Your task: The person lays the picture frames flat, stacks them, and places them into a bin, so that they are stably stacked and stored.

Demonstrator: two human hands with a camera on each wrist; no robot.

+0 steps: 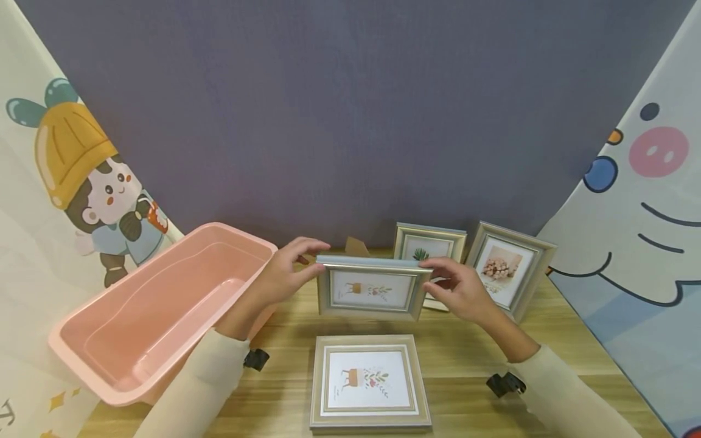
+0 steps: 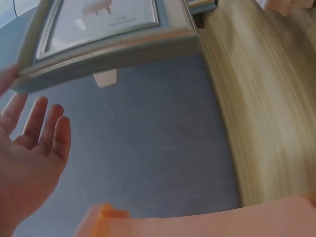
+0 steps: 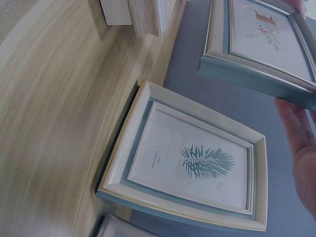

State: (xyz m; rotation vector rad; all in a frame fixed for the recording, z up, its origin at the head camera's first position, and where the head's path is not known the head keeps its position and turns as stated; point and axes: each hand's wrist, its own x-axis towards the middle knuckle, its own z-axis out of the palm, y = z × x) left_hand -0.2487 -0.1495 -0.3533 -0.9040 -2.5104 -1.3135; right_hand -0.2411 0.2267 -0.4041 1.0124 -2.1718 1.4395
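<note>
Pinched between thumb and fingers at its two upper corners, the held picture frame hangs between the left hand and the right hand, wider than tall from this side, its floral print toward the person. At the left corner, the left wrist view shows the remaining fingers spread loosely beneath the edge; at the right corner, the fingers curl around the frame's end. Whether its lower edge touches the table cannot be told. A brown flap pokes up just behind the held frame. On the near side of the grip, below both hands, a second frame with a similar print sits on the table. Behind the right hand stands the leaf-print frame, partly covered by the held one in the head view; just right of that hand, the flower-print frame leans at an angle. Left of the grip, beside the left forearm, is a pink basin. Beyond everything held rises a grey backdrop.
</note>
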